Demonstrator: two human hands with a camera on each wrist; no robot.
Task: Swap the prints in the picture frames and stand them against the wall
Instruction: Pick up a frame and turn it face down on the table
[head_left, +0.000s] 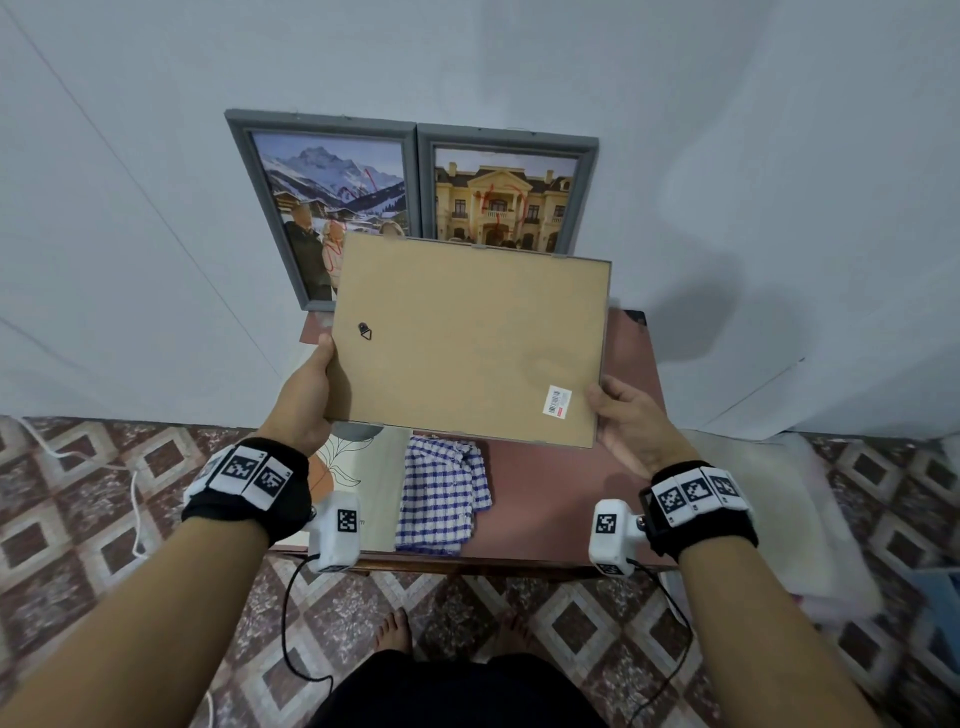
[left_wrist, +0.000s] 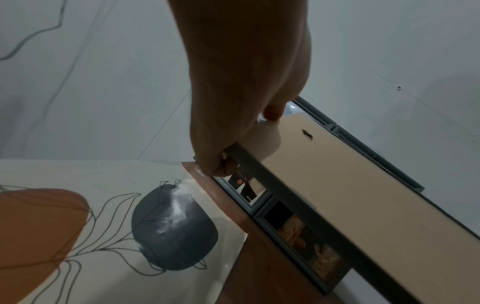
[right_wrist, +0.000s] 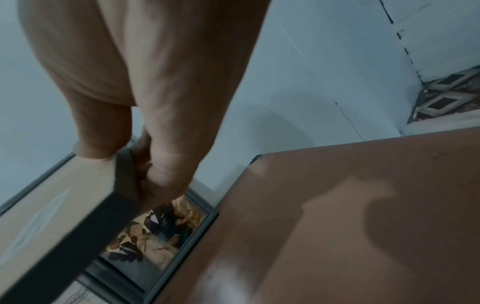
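Both hands clamp one frame (head_left: 470, 343), left hand (head_left: 306, 400) and right hand (head_left: 631, 421) gripping opposite edges (brown backing up), held above the table (head_left: 550, 499). Nearer lie one print (head_left: 363, 478) and one checked cloth (head_left: 441, 493). Beyond, two framed pictures (head_left: 332, 202) lean against the wall (head_left: 727, 156).

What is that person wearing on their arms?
Bare forearms, no sleeves. Each wrist has a black fabric band with white square-patterned tags, plus a white boxy camera bearing another tag, trailing a thin black cable.
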